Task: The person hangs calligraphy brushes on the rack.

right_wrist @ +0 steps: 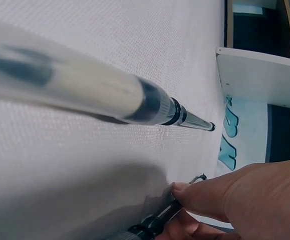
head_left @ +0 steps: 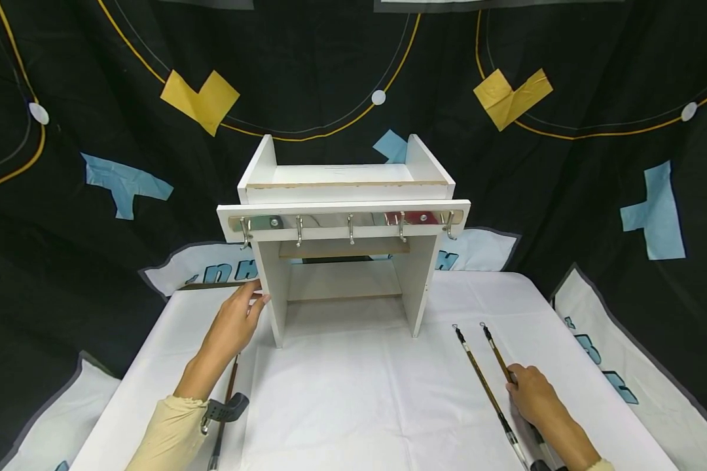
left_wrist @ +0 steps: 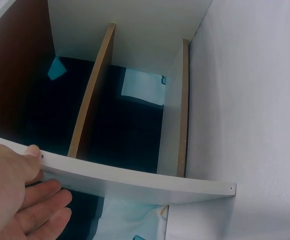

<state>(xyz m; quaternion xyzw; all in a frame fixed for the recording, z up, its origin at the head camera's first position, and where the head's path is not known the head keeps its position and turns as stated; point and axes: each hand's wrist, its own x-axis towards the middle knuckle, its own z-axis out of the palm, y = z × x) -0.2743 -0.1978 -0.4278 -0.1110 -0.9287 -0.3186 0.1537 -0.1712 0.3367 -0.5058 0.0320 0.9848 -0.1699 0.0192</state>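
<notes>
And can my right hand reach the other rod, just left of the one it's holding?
Probably yes: the other rod lies close beside the right hand, with nothing visible in between. But that hand grips the right-hand rod, so it may need to let go first.

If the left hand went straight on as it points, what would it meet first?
Most likely the flat white side board of the boxy white shelf unit; the left hand appears to touch that board's front edge, though depth is hard to judge.
</notes>
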